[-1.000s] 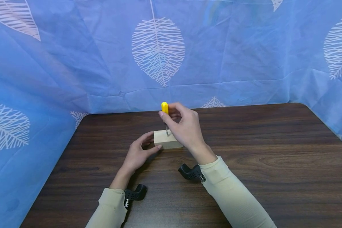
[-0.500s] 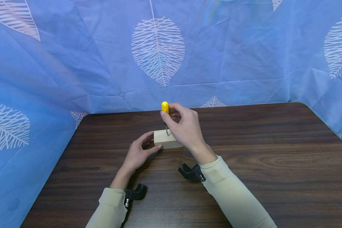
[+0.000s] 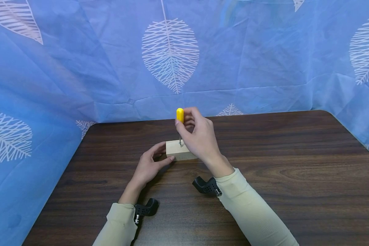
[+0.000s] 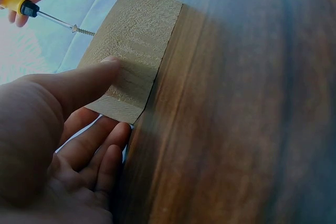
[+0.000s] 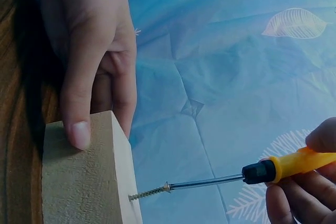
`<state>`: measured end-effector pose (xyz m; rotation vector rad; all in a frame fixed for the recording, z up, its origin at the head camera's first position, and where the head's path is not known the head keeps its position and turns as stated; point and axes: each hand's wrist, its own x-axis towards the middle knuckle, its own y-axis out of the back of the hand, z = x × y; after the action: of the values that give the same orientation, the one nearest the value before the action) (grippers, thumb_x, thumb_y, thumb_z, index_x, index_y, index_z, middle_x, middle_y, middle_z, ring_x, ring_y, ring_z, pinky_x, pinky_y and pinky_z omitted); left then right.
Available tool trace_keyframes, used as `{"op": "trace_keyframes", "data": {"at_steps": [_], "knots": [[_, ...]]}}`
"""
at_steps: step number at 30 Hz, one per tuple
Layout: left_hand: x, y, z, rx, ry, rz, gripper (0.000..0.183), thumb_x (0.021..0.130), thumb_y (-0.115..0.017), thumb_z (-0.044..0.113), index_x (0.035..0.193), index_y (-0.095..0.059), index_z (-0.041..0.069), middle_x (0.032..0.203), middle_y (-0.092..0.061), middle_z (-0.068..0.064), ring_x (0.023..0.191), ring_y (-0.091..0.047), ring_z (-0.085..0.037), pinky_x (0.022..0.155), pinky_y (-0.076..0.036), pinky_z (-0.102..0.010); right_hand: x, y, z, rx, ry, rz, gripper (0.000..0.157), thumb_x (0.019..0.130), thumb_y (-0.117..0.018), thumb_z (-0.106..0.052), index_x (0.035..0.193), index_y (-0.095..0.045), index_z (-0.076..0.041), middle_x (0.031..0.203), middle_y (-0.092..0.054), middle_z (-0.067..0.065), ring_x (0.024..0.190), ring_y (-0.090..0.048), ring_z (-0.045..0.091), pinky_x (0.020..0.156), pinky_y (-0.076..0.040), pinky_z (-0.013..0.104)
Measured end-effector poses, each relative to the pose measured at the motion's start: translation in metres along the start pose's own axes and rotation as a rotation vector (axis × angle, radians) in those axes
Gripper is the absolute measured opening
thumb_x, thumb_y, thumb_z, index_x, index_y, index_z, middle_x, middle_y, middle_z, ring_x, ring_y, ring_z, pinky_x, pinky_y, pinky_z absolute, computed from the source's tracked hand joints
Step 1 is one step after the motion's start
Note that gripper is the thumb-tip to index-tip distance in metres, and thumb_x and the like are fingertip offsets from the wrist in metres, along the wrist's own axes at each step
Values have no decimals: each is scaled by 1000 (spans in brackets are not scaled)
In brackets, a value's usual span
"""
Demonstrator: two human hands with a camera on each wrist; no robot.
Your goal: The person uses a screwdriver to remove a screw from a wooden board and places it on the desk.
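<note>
A pale wooden block (image 3: 181, 155) rests on the table, its left end gripped between the thumb and fingers of my left hand (image 3: 148, 166). Out of the block's top face stands a screw (image 5: 149, 192), its tip sunk in the wood and much of its thread showing. My right hand (image 3: 201, 135) pinches the yellow handle of a screwdriver (image 5: 299, 164) between thumb and fingers. The screwdriver's shaft runs down to the screw head, and its tip meets it there. In the left wrist view the screw (image 4: 83, 31) and the screwdriver (image 4: 29, 8) line up, upright to the block.
The dark wood-grain table (image 3: 279, 171) spreads around the block. Behind it and along both sides hangs a blue cloth (image 3: 249, 61) with white leaf prints. A black wrist mount (image 3: 147, 207) sits by the left sleeve, another mount (image 3: 205, 185) by the right.
The top of the screwdriver handle has shifted slightly right, and my right fingers have moved a little around it. The left hand and the block have stayed in place.
</note>
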<state>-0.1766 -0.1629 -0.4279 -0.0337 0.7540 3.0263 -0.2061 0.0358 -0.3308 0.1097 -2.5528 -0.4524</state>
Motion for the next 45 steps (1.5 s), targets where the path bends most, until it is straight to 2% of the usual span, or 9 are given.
{"op": "trace_keyframes", "data": {"at_steps": [4, 12, 17, 26, 38, 45], "knots": [[1, 0, -1, -1, -4, -1, 65, 98, -82, 28, 157, -56, 22, 151, -66, -11, 142, -57, -36, 118, -46, -60, 0, 0, 1, -10, 7, 1, 26, 103, -72, -13, 127, -64, -6, 109, -78, 7, 98, -76, 17, 92, -64, 34], [-2, 1, 2, -14, 7, -8, 63, 98, -82, 27, 156, -57, 24, 151, -65, -9, 142, -57, -35, 119, -46, -59, 0, 0, 1, 20, -29, -43, 31, 106, -69, -12, 136, -64, -7, 116, -79, 8, 106, -78, 20, 95, -64, 37], [-2, 1, 2, -13, 6, -8, 63, 98, -82, 28, 156, -58, 25, 150, -66, -9, 142, -57, -34, 119, -46, -59, 0, 1, 2, 17, -36, -21, 28, 105, -70, -19, 130, -65, -9, 113, -78, 5, 103, -76, 17, 97, -62, 40], [-2, 1, 3, -8, 8, -8, 63, 98, -82, 27, 156, -58, 24, 150, -66, -9, 142, -58, -34, 119, -46, -58, 0, 1, 2, 0, -26, 8, 26, 102, -77, -22, 122, -66, -8, 107, -82, 6, 90, -77, 17, 87, -63, 37], [-2, 1, 2, -3, 13, -4, 63, 98, -83, 28, 156, -58, 24, 149, -67, -9, 141, -58, -34, 120, -46, -57, 0, 1, 1, 2, -49, -21, 22, 104, -74, -21, 121, -68, -8, 111, -81, 8, 101, -78, 19, 93, -64, 38], [-2, 1, 3, -2, 8, -4, 63, 97, -83, 28, 155, -58, 24, 149, -67, -9, 141, -59, -33, 120, -46, -56, 0, 1, 2, -74, -7, 33, 25, 103, -76, -26, 123, -75, -11, 113, -77, 5, 106, -73, 20, 93, -61, 43]]}}
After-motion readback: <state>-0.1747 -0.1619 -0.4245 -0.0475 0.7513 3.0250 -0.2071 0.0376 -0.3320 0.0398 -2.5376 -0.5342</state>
